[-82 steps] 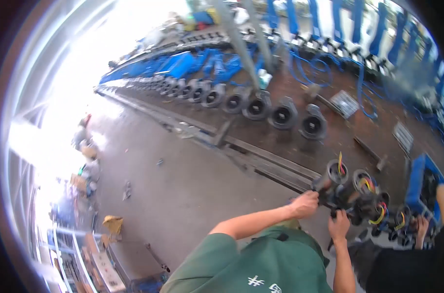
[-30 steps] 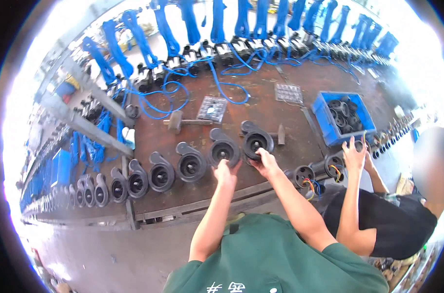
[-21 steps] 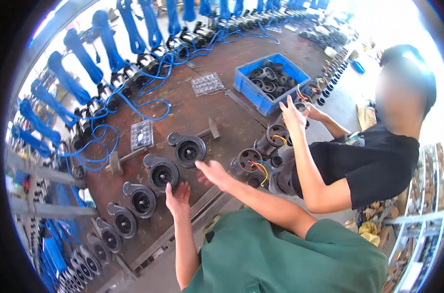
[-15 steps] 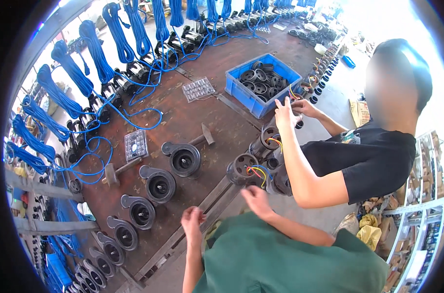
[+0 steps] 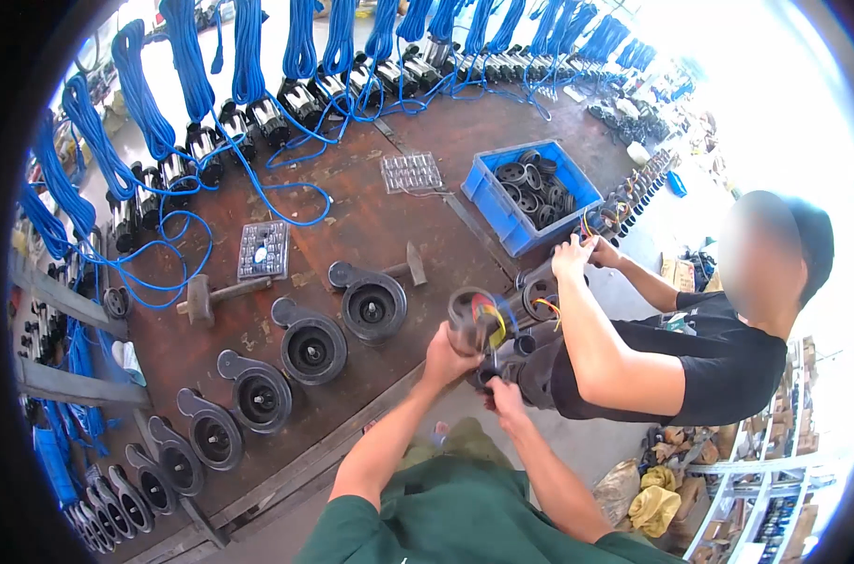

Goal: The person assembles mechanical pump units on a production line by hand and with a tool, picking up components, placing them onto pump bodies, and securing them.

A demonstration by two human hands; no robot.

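My left hand is wrapped round the near-left side of a dark cylindrical motor housing, blurred by motion. Red, yellow and blue wires stick out of its open top. Below it, my right hand is closed round a black part at the housing's lower end; the exact grip is partly hidden. To the left, a row of round black pump casings, each with a side spout and a central shaft, lies along the table edge.
At the right, a co-worker's hands handle wires by a blue crate of black round parts. Two hammers and two clear trays lie on the brown table. Motors with coiled blue cables line the far side.
Both hands have gone from apart and holding nothing to gripping the wired motor housing, which has shifted off its place by the table edge. The view has swung too.
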